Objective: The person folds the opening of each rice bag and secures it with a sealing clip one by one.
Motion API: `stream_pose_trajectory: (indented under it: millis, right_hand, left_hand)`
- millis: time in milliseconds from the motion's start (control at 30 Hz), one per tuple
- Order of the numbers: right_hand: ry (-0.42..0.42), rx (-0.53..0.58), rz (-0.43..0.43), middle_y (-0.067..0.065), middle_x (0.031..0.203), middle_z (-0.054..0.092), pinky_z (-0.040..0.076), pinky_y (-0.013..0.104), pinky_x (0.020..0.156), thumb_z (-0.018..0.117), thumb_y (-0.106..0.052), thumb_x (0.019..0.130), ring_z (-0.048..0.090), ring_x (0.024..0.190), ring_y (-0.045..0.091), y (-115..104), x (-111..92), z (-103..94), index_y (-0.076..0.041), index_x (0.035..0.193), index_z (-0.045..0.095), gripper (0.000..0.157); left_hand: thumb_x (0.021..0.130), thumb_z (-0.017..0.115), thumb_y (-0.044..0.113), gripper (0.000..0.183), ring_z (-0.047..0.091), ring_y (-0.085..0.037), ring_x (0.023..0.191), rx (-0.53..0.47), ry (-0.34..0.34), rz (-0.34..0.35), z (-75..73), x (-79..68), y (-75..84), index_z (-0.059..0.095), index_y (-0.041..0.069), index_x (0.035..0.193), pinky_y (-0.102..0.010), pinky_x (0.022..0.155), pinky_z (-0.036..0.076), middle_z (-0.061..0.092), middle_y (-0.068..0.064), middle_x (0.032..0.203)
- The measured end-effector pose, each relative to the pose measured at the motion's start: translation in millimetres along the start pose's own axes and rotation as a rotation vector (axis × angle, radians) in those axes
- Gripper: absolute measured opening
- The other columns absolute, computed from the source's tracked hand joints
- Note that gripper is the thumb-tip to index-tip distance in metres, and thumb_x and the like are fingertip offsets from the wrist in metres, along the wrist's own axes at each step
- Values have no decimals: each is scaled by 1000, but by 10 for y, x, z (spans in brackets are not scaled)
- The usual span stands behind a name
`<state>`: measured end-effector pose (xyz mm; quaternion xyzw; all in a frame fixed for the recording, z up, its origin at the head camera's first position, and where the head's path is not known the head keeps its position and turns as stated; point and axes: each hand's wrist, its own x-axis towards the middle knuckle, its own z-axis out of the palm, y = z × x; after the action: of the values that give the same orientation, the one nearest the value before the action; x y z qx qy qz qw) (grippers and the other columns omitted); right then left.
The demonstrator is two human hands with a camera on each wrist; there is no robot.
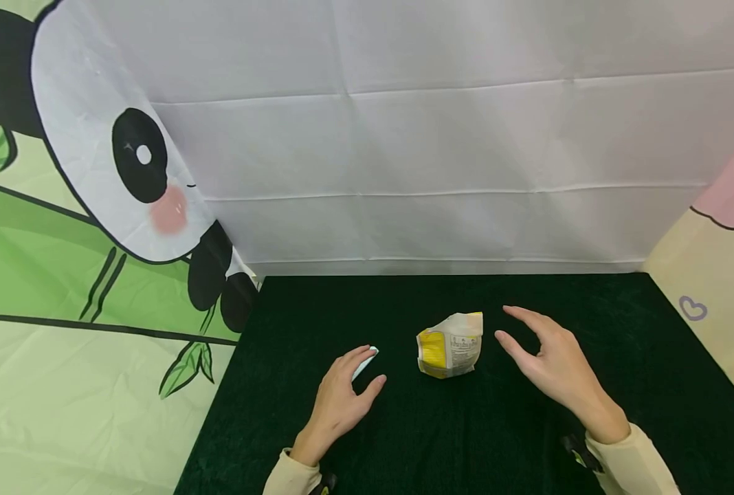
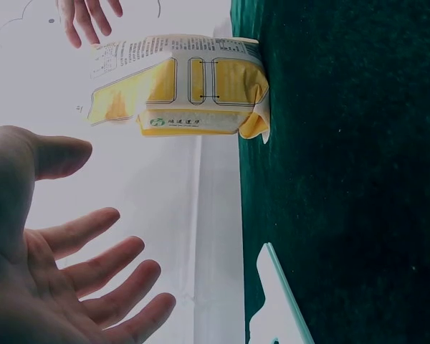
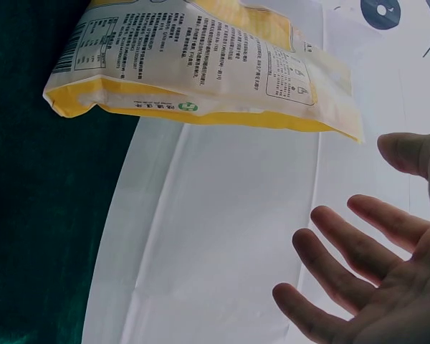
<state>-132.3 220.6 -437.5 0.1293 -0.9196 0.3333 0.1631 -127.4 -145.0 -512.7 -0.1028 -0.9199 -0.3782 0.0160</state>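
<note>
A yellow and white printed plastic packet stands on the dark green cloth, its top edge creased. To its left my left hand hovers with fingers spread and relaxed, holding nothing. A slim white and pale teal flat piece lies on the cloth near that hand, mostly hidden behind the fingers in the head view; its kind is not clear. My right hand is on the packet's other side, fingers extended and thumb apart, not touching it. In the right wrist view a gap separates the right fingertips from the packet.
The green cloth covers the table. A white fabric sheet hangs behind its far edge. On the left is a panda-print cloth, and on the right a cream and pink one.
</note>
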Motion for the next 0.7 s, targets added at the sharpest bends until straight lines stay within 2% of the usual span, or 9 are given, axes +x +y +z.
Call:
stream_pose_trajectory:
  millis: [233,467,700]
  right_hand:
    - [5,11,-14,26,145,64,49,71,103,72,-25,103,61,131,48,-3,10,17,-4,145,62,48]
    - [-2,13,-20,25,145,64,50,71,102,71,-26,104,61,131,48,2,22,46,-4,145,61,47]
    - [-3,23,-20,25,145,64,51,71,101,71,-25,104,62,131,48,2,30,70,-5,145,62,47]
  left_hand:
    - [102,69,46,49,54,-30,144,-12,12,27,35,4,11,62,28,147,-62,115,45,57,-1,158]
    - [101,70,46,49,52,-30,147,-28,6,4,65,15,41,63,27,146,-63,118,43,57,-1,158]
    - [102,69,47,49,51,-32,148,-33,-4,7,93,35,63,62,26,146,-67,123,35,57,-3,158]
